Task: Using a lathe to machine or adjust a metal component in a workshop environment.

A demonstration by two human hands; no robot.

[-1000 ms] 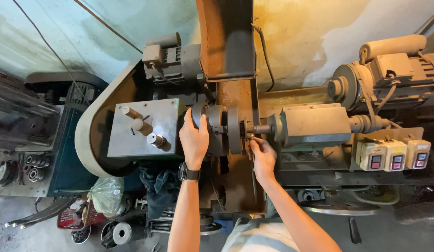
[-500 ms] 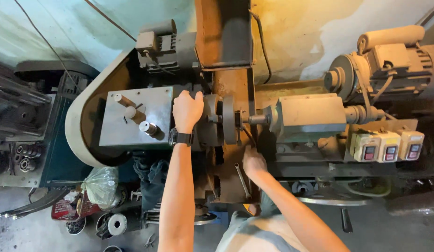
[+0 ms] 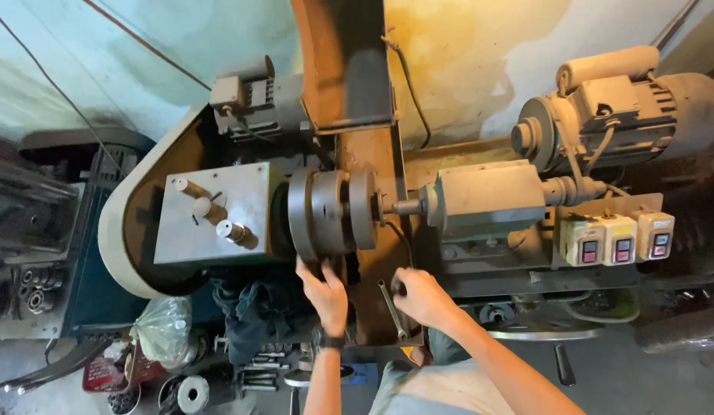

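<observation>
Overhead, a worn lathe (image 3: 464,207) stands against a stained, pale wall (image 3: 480,61), with a grey concrete floor (image 3: 664,376) at the lower edge. Left hand (image 3: 324,292): raised to the underside of the chuck (image 3: 332,214), fingers curled loosely against its lower rim; whether they clasp it or merely touch it cannot be told. Right hand (image 3: 421,296): just right of the left one, closed into a fist beside a slim metal wrench (image 3: 391,309), which lies slanted on the rusty bed below the chuck; the hand seems to grip its upper end, though the contact is partly hidden. Directly above the right hand, the tailstock (image 3: 484,201) points its spindle at the chuck face. Left of the left hand, a grey headstock plate (image 3: 211,223) carries 3 short levers. Far right of both hands, 3 switch boxes (image 3: 617,238) sit in a row, below an electric motor (image 3: 626,107). Below and left of the hands, a plastic bag (image 3: 163,327), dark cloth (image 3: 253,315) and scattered metal parts (image 3: 257,373) lie on the floor.
</observation>
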